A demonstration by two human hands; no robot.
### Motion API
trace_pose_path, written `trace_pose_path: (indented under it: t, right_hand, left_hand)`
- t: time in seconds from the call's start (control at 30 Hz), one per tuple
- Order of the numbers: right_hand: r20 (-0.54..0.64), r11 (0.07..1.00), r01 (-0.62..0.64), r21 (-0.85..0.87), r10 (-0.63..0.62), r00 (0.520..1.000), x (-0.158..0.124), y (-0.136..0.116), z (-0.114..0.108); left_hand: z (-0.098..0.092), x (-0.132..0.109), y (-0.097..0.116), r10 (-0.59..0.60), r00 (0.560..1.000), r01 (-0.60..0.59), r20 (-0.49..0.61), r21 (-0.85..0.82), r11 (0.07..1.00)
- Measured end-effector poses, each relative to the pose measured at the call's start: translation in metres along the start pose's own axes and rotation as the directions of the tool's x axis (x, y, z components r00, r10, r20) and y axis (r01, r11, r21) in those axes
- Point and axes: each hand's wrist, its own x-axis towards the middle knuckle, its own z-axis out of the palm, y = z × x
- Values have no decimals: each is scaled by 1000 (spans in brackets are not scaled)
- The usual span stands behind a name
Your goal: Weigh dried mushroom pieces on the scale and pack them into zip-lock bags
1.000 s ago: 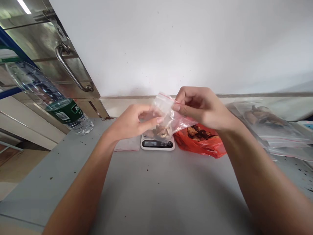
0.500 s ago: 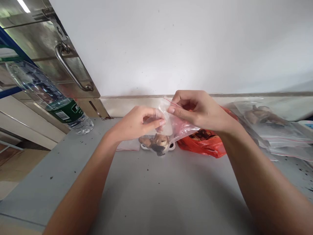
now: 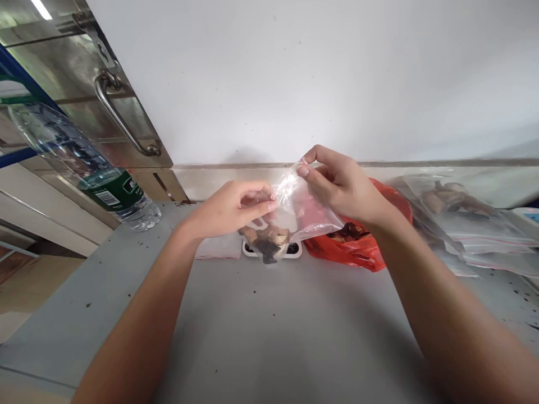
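Note:
A clear zip-lock bag (image 3: 314, 216) hangs between my hands, with brown and dark dried pieces (image 3: 269, 238) lying in its lower left part. My left hand (image 3: 242, 207) pinches the bag's left edge between thumb and fingers. At the upper right corner, my right hand (image 3: 341, 182) grips the bag near its red-lined top. Under the bag is a white kitchen scale (image 3: 297, 251), mostly hidden, with only its front edge and dark buttons showing. Behind my right hand lies an open red plastic bag (image 3: 357, 257) holding more dark dried pieces.
Several filled zip-lock bags (image 3: 484, 224) are piled at the right. Flat clear bags (image 3: 219, 248) lie left of the scale. A large water bottle (image 3: 113, 185) stands at the table's left side. Dark crumbs dot the grey table (image 3: 269, 336); a white wall (image 3: 269, 84) rises behind.
My right hand has moved slightly up and left with the bag's top corner. The bag is spread wider, its contents have shifted a little left, and my left hand moved slightly left.

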Motion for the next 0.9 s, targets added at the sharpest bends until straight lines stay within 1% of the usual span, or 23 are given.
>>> trace_pose_path:
  t: [0.1, 0.2, 0.37, 0.5, 0.53, 0.57, 0.6, 0.63, 0.67, 0.7, 0.73, 0.77, 0.8, 0.83, 0.87, 0.9]
  right_hand:
    - [90, 999, -48, 25, 46, 995, -1, 0, -8]
    - [110, 998, -48, 28, 45, 993, -1, 2, -12]
    - [32, 997, -5, 72, 3, 999, -1, 9, -13]
    - [-56, 995, -14, 97, 20, 998, -6, 5, -26]
    - [-41, 995, -24, 92, 28, 999, -8, 2, -32]
    - [9, 996, -46, 81, 46, 999, -10, -1, -38]
    - [90, 995, -77, 68, 71, 993, -12, -4, -44]
    - [194, 992, -116, 54, 103, 976, -14, -8, -49]
    - [301, 986, -159, 42, 139, 943, -17, -12, -54]
    - [388, 979, -202, 33, 173, 905, -19, -15, -58]
    - [441, 971, -239, 30, 202, 875, -22, -18, -62]
    - [462, 963, -267, 30, 223, 858, -26, -19, -65]
    - [464, 960, -280, 24, 237, 853, -30, -20, -69]
    - [451, 962, -275, 2, 244, 859, -35, -19, -74]
    - [419, 967, -251, -35, 242, 875, -40, -18, -80]
    - [364, 974, -210, -84, 226, 904, -47, -16, -87]
  left_hand:
    - [-2, 0, 0, 1, 995, 1, -98, 21, 1000]
    - [-3, 1, 0, 1, 984, 5, -176, 36, 999]
    - [-2, 0, 1, -62, 984, 65, -166, 12, 998]
    - [-6, 0, 0, -33, 991, 39, -133, 49, 998]
    - [-7, 0, 0, -19, 991, 27, -133, 58, 998]
    - [-8, 1, -1, -4, 991, 13, -136, 70, 997]
    - [-8, 2, 0, 9, 991, 3, -137, 84, 996]
    - [-6, 3, 0, 14, 992, -2, -128, 96, 995]
    - [-4, 4, 1, 11, 994, 0, -109, 105, 994]
    - [0, 6, 3, 4, 997, 6, -83, 114, 993]
    - [6, 9, 6, -3, 998, 11, -65, 125, 992]
    - [13, 12, 9, -7, 998, 15, -59, 137, 990]
    - [20, 16, 12, -3, 997, 14, -73, 147, 989]
    - [28, 20, 15, 15, 994, 2, -111, 151, 989]
    - [36, 25, 18, 46, 984, -21, -169, 148, 989]
    - [43, 30, 21, 84, 969, -52, -234, 141, 989]
